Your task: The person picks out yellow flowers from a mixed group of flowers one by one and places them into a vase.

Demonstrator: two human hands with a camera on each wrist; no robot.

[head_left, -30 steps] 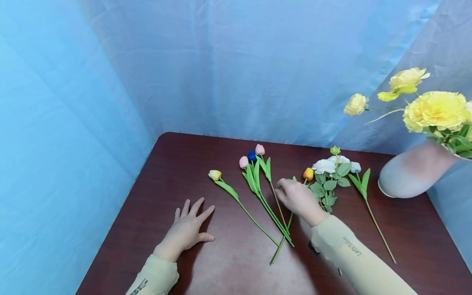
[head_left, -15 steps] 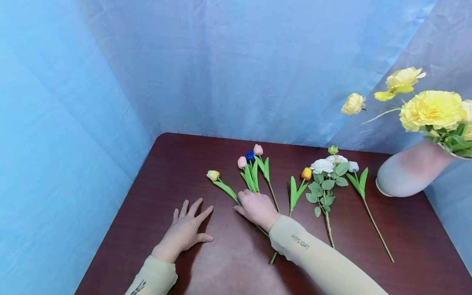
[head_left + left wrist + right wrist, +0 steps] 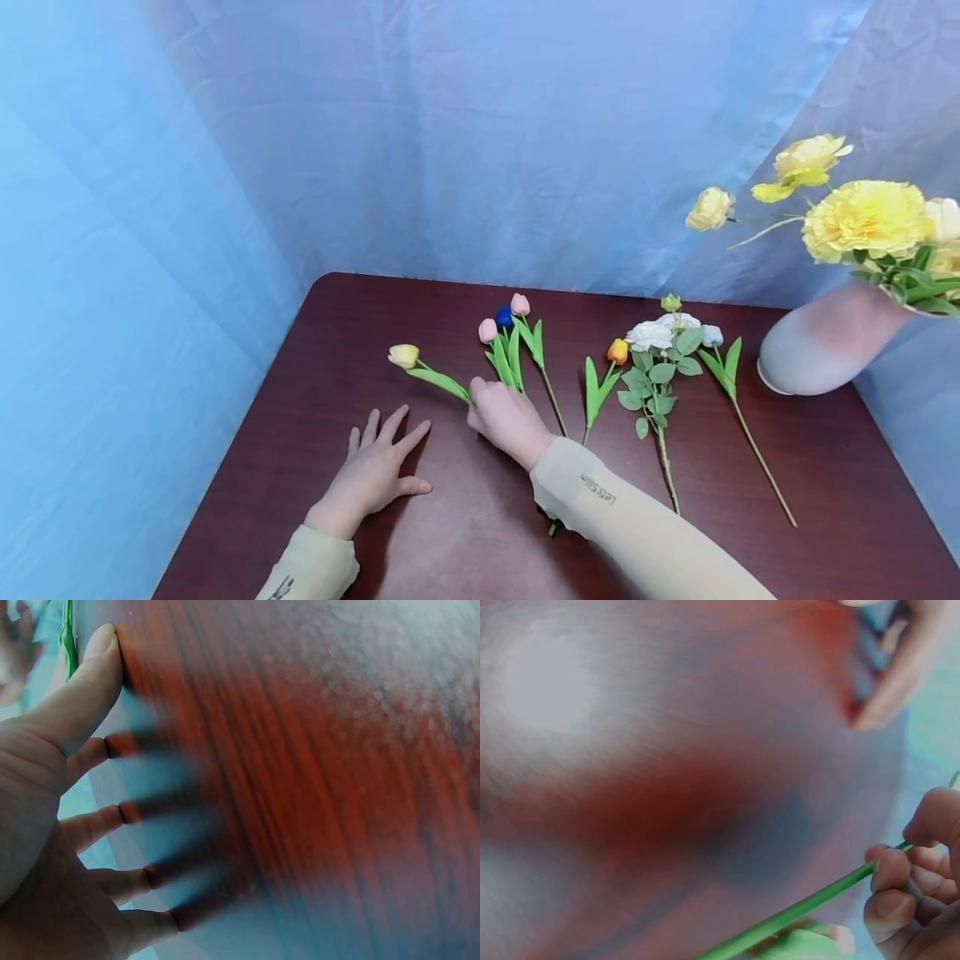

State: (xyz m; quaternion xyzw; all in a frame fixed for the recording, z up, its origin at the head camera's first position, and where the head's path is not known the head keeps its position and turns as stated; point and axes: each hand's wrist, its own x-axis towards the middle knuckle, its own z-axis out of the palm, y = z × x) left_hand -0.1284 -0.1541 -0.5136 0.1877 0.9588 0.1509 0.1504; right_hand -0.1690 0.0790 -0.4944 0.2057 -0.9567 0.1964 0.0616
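A yellow tulip (image 3: 403, 356) on a green stem (image 3: 795, 915) lies above the dark red-brown table (image 3: 465, 517).

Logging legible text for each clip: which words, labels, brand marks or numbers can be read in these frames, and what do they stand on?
"Let's Slim", as best it reads: small dark print on the pale beige right sleeve, head view, tilted along the forearm.
Dark mark on the pale beige left sleeve: cut off at the frame edge, unreadable.
Both wrist views: blurred, no text visible.
Dark red wooden table, pink ceramic vase, blue cloth backdrop: no text.
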